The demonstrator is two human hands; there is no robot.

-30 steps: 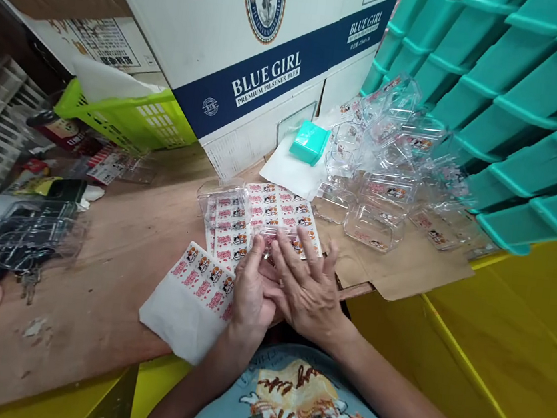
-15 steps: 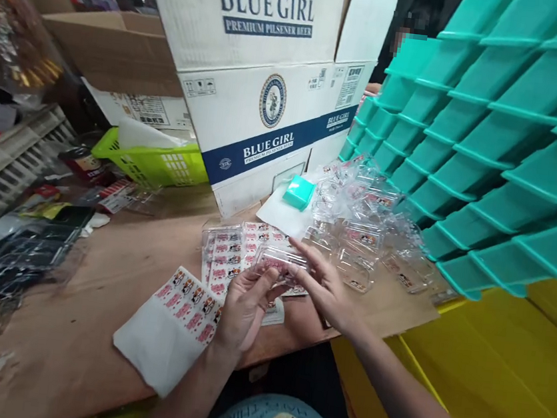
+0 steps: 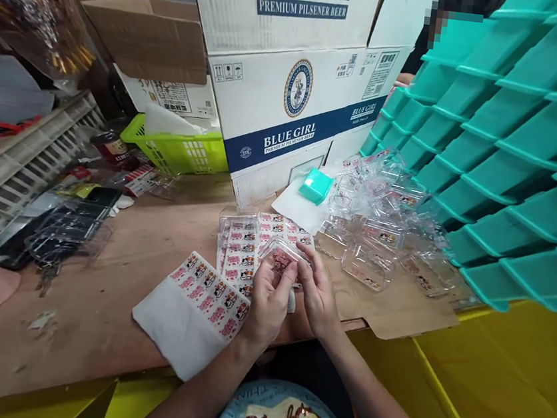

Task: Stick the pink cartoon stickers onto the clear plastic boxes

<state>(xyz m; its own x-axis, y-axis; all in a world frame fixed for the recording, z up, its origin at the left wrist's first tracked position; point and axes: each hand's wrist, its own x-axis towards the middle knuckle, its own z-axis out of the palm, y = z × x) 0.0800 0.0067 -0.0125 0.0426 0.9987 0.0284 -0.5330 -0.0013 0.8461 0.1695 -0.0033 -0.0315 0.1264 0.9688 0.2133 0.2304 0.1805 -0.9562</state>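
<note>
Between both hands is a clear plastic case (image 3: 278, 248) with a pink printed sticker on it. My left hand (image 3: 270, 295) grips its near left side, thumb lying on top. The fingers of my right hand (image 3: 317, 290) are closed on the right end, its thumb beside the sticker. Under and behind the case lie sticker sheets (image 3: 239, 251) with pink lettering and cartoon figures, and another clear case (image 3: 231, 222) rests on their left part. A partly peeled sticker sheet (image 3: 180, 322) with a bare white area lies left of my left hand.
A pile of clear cases (image 3: 372, 246) lies to the right, beside tall stacked teal trays (image 3: 526, 150). A small teal box (image 3: 316, 185) sits on white paper before a large beer carton (image 3: 291, 96). A green basket (image 3: 179, 151) and packaged items (image 3: 70, 225) stand left.
My view has shifted, so the scene sits further right. My right hand's fingers have drawn in around the case, and the case is tilted more toward me.
</note>
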